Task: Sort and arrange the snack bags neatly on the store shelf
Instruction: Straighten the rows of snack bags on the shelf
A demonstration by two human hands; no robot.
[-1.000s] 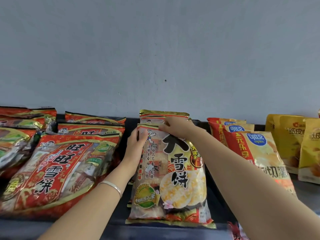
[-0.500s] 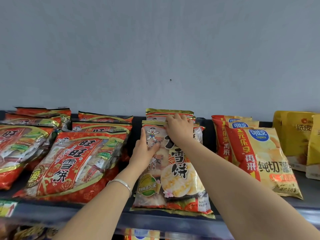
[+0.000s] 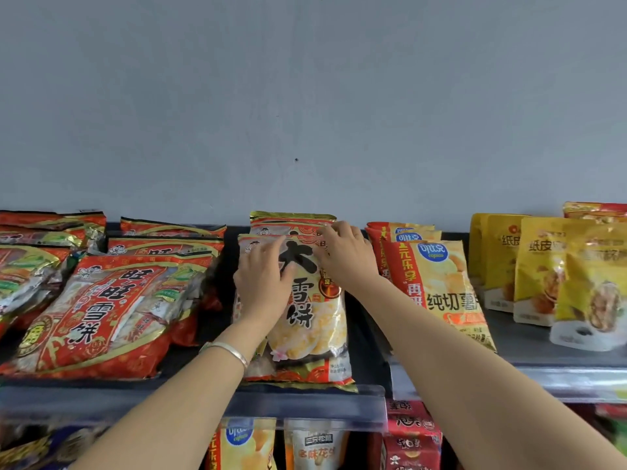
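Note:
A rice-cracker bag [image 3: 312, 320] with big black characters lies at the middle of the dark shelf [image 3: 190, 354], on top of another bag of the same kind [image 3: 291, 220] behind it. My left hand [image 3: 263, 283] lies flat on the bag's upper left, fingers straight. My right hand [image 3: 346, 254] rests on the bag's top right corner with fingers bent over the edge. Red rice-cracker bags [image 3: 101, 310] are stacked to the left. Red-and-yellow potato chip bags [image 3: 437, 290] stand to the right.
Yellow snack pouches [image 3: 543, 273] stand at the far right on a grey shelf section [image 3: 576, 361]. A blue-grey wall [image 3: 305, 96] rises behind the shelf. More bags [image 3: 315, 446] hang on the lower shelf below the front rail [image 3: 305, 405].
My left hand has slid from the bag's left edge onto its front face. The view has tilted down, showing the shelf's front rail and the lower shelf.

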